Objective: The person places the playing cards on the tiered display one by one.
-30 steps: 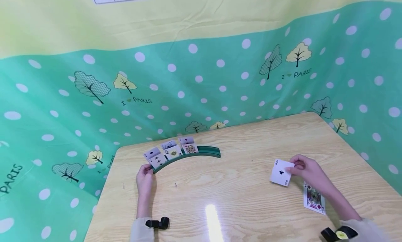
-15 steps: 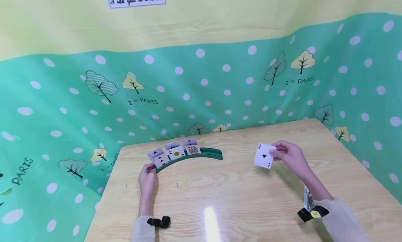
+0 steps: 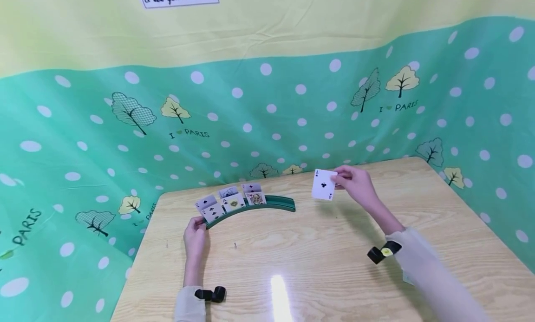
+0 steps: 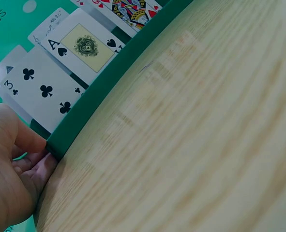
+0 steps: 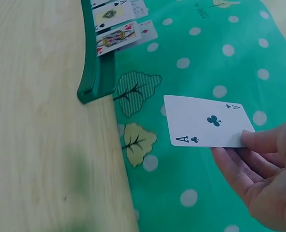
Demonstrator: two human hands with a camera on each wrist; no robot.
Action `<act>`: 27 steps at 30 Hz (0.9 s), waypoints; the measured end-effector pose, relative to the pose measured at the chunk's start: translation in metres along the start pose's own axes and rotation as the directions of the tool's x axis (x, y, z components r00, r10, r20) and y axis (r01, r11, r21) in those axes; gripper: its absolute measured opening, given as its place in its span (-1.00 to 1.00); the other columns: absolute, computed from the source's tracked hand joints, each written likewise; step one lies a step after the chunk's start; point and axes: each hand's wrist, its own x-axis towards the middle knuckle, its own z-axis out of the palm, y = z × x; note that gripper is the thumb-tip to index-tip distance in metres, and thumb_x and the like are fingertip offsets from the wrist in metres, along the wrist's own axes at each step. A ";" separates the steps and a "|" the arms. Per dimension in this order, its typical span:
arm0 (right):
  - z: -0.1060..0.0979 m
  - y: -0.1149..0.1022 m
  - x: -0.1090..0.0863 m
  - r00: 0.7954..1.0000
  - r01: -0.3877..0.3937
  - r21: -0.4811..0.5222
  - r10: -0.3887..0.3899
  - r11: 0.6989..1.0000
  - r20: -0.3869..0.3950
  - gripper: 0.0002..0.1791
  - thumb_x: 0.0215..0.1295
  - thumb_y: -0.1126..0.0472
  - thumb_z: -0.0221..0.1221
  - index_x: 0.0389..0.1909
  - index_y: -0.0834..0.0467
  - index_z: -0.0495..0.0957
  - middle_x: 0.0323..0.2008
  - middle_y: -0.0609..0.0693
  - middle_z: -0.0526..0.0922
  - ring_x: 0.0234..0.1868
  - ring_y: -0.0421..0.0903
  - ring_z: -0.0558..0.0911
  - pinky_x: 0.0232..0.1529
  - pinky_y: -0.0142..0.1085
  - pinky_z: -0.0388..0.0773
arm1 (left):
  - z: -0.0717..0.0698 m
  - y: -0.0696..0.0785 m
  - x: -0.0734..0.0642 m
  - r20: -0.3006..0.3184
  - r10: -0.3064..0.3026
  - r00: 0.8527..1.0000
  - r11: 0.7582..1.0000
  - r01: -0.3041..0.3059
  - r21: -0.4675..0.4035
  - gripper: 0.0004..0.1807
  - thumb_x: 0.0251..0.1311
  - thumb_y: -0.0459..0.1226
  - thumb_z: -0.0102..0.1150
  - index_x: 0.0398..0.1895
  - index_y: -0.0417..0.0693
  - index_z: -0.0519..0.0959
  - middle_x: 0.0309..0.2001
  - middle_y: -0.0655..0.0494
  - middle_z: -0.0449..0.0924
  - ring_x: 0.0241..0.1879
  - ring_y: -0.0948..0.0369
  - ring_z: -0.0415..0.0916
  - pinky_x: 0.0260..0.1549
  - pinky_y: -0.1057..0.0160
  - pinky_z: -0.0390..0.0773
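Observation:
My right hand [image 3: 355, 185] pinches the ace of clubs [image 3: 323, 185] by one edge between thumb and fingers, held face up above the table, right of the card holder. The curved green card holder [image 3: 273, 202] stands at the table's back left. My left hand [image 3: 194, 238] grips the holder's left end with thumb and fingers. In its front row stand the three of clubs [image 4: 41, 89], the ace of spades [image 4: 87, 46] and a red face card [image 5: 118, 38]. Behind them are the two of spades [image 4: 1, 67], a partly hidden card [image 4: 42, 29] and a diamond card [image 5: 146, 33].
Slots at the holder's right end show no card. A sliver of a card [image 3: 407, 278] shows on the table beneath my right sleeve. A green dotted cloth [image 3: 292, 103] hangs behind the wooden table [image 3: 251, 275] and at its sides.
My right hand has carried the ace of clubs left and toward the back, closer to the holder. My right forearm now covers most of the face card on the table. My left hand stays put.

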 end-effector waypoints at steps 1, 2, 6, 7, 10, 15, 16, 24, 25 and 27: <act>0.003 -0.001 0.003 1.000 0.004 0.002 -0.004 1.000 0.000 -0.74 0.40 0.44 0.24 0.00 0.55 0.58 -0.12 0.45 0.69 -0.21 0.10 0.77 -0.21 -0.25 0.72 | 0.000 0.000 0.000 -0.002 0.004 1.000 1.000 -0.004 0.001 -0.56 0.40 -0.48 -0.14 0.30 -0.45 0.38 0.27 -0.42 0.43 0.27 -0.18 0.39 0.18 0.09 0.36; 0.006 -0.003 0.005 1.000 0.006 0.007 -0.006 1.000 -0.001 -0.74 0.40 0.44 0.24 0.00 0.54 0.59 -0.12 0.45 0.70 -0.20 0.12 0.77 -0.21 -0.26 0.72 | 0.000 0.000 0.000 -0.005 0.008 1.000 1.000 -0.008 0.000 -0.56 0.39 -0.48 -0.14 0.30 -0.45 0.39 0.26 -0.43 0.43 0.25 -0.18 0.39 0.18 0.08 0.37; 0.016 -0.007 0.014 1.000 0.008 0.013 -0.008 1.000 0.009 -0.75 0.40 0.44 0.24 0.00 0.53 0.60 -0.11 0.45 0.70 -0.16 0.20 0.77 -0.24 -0.33 0.70 | 0.001 -0.001 0.000 -0.012 0.013 1.000 1.000 -0.013 0.004 -0.57 0.38 -0.48 -0.13 0.29 -0.45 0.40 0.24 -0.43 0.45 0.23 -0.17 0.41 0.15 0.09 0.39; 0.019 -0.007 0.015 1.000 0.008 0.012 -0.008 1.000 0.011 -0.75 0.40 0.44 0.23 0.00 0.53 0.60 -0.11 0.45 0.70 -0.16 0.21 0.77 -0.24 -0.34 0.70 | 0.001 -0.001 0.000 -0.009 0.011 1.000 1.000 -0.011 0.002 -0.57 0.39 -0.48 -0.14 0.29 -0.45 0.40 0.25 -0.43 0.45 0.24 -0.17 0.40 0.15 0.10 0.38; 0.025 -0.010 0.019 1.000 0.013 -0.004 -0.013 1.000 0.022 -0.76 0.41 0.44 0.23 0.00 0.51 0.61 -0.11 0.44 0.70 -0.16 0.23 0.76 -0.26 -0.33 0.71 | 0.001 -0.001 0.000 -0.010 0.005 1.000 1.000 -0.005 0.000 -0.57 0.39 -0.48 -0.13 0.29 -0.44 0.40 0.25 -0.41 0.45 0.25 -0.17 0.40 0.17 0.10 0.37; 0.034 -0.012 0.022 0.999 0.028 -0.015 -0.027 1.000 0.033 -0.76 0.41 0.43 0.22 0.02 0.47 0.63 -0.10 0.42 0.71 -0.14 0.25 0.75 -0.25 -0.28 0.72 | 0.001 -0.002 0.001 -0.024 0.020 1.000 1.000 -0.019 0.017 -0.58 0.38 -0.48 -0.13 0.26 -0.45 0.42 0.23 -0.44 0.47 0.23 -0.18 0.43 0.13 0.14 0.40; 0.036 -0.013 0.022 0.999 0.031 -0.014 -0.030 0.999 0.035 -0.76 0.42 0.44 0.21 0.03 0.47 0.63 -0.09 0.42 0.71 -0.13 0.25 0.75 -0.25 -0.28 0.72 | 0.001 -0.002 0.001 -0.025 0.022 0.999 1.000 -0.021 0.020 -0.58 0.38 -0.48 -0.13 0.26 -0.46 0.42 0.23 -0.44 0.46 0.23 -0.18 0.43 0.13 0.14 0.40; 0.049 -0.017 0.026 0.996 0.061 0.001 -0.061 0.998 0.061 -0.72 0.42 0.45 0.21 0.10 0.39 0.65 -0.14 0.36 0.72 -0.16 0.20 0.75 -0.26 -0.26 0.72 | 0.000 -0.001 0.001 -0.027 0.014 1.000 1.000 -0.013 0.016 -0.58 0.38 -0.47 -0.13 0.27 -0.44 0.42 0.23 -0.43 0.46 0.24 -0.19 0.41 0.18 0.05 0.38; 0.050 -0.017 0.026 0.996 0.061 0.002 -0.061 0.998 0.061 -0.72 0.41 0.45 0.21 0.10 0.38 0.65 -0.14 0.36 0.72 -0.16 0.20 0.75 -0.27 -0.27 0.72 | 0.000 -0.001 0.002 -0.025 0.013 1.000 1.000 -0.013 0.013 -0.58 0.38 -0.47 -0.13 0.27 -0.44 0.42 0.23 -0.42 0.46 0.23 -0.18 0.41 0.16 0.08 0.38; 0.054 -0.018 0.027 0.997 0.058 0.002 -0.058 0.998 0.059 -0.72 0.42 0.45 0.21 0.10 0.37 0.66 -0.13 0.35 0.73 -0.16 0.20 0.75 -0.27 -0.28 0.72 | 0.000 -0.001 0.002 -0.022 0.015 1.000 1.000 -0.015 0.008 -0.58 0.39 -0.47 -0.13 0.26 -0.44 0.43 0.22 -0.41 0.47 0.21 -0.16 0.42 0.10 0.18 0.39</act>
